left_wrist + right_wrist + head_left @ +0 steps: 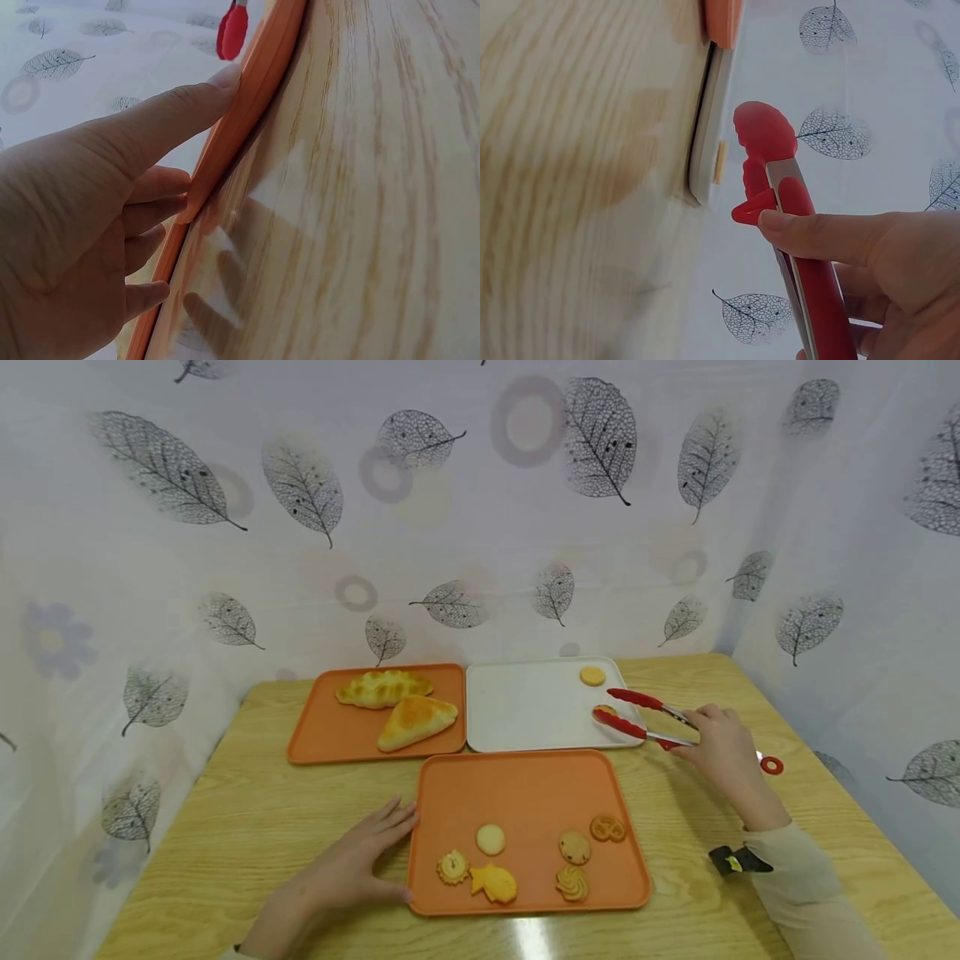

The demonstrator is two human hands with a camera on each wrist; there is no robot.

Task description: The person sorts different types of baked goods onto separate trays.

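My right hand grips red-tipped tongs over the right end of the white tray. The tongs' red tips stand apart, the nearer one overlapping a small cookie in the head view. A round yellow cookie lies behind it on the same tray. My left hand rests at the left edge of the front orange tray, its fingers fairly straight and fingertips at the rim. On that tray are a fish-shaped cookie, a pretzel cookie, a swirl cookie and several others.
At the back left, a second orange tray holds a braided bread and a triangular bread. It stands beside the white tray. A leaf-patterned curtain hangs behind the wooden table.
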